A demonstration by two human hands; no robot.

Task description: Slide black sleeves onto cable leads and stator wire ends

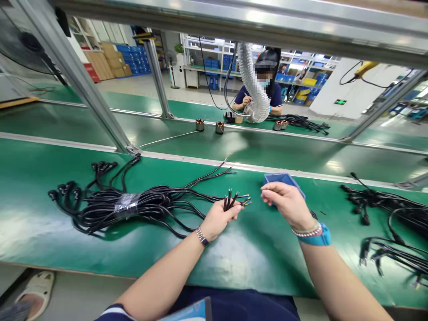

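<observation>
Black cables [229, 199], three-plus, fill left hand [219, 218]; one bin [279, 178] sits by right hand [290, 203].

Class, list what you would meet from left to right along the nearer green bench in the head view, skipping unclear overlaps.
Clear wrap around the black cable bundle → left hand → right hand → another pile of black cables.

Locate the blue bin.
Head view, on the green bench, right of center: the blue bin sits just behind the right hand, partly hidden by it.
</observation>
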